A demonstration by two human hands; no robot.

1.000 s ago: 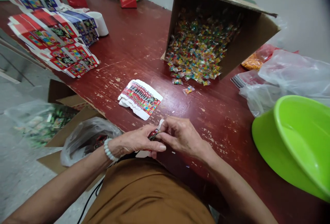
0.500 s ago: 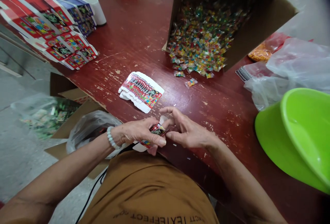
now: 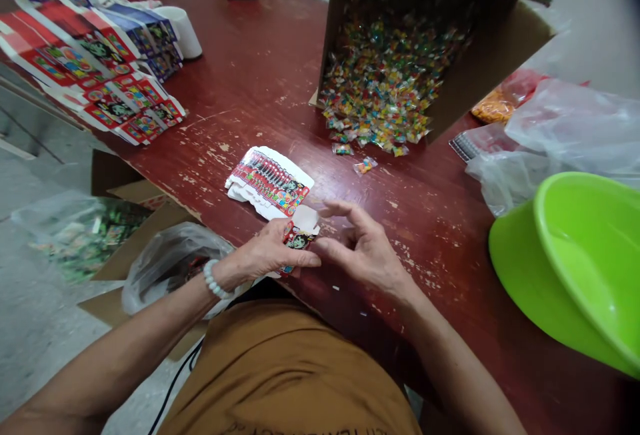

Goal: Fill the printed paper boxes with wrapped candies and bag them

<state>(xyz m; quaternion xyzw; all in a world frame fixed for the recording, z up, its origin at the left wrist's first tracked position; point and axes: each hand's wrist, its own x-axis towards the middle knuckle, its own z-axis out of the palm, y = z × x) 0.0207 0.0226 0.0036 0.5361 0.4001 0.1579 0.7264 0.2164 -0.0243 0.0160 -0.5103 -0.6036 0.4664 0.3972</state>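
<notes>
My left hand (image 3: 267, 250), with a pale bead bracelet at its wrist, is wrapped round a small red printed candy box (image 3: 299, 240). A white flap stands up at the box's upper end; its lower part is mostly hidden by my fingers. Just right of the box is my right hand (image 3: 370, 251), fingers curved and apart, with nothing visible between them. Its thumb tip is close to the box's edge; whether it touches I cannot tell. Beyond my left hand a fanned stack of flat printed cartons (image 3: 274, 180) lies on the dark red table (image 3: 240, 88).
A cardboard box (image 3: 493, 71) lies tipped toward me, wrapped candies (image 3: 385, 101) spilling from it. At right stand a green tub (image 3: 520, 281) and plastic bags (image 3: 555, 121). Bundled cartons (image 3: 90, 55) are stacked at left. Below the table edge is a bag-lined carton (image 3: 150, 275).
The right fingers have drawn away from the box's end, and its white flap now stands exposed. My left hand still holds the box. The camera view has shifted slightly.
</notes>
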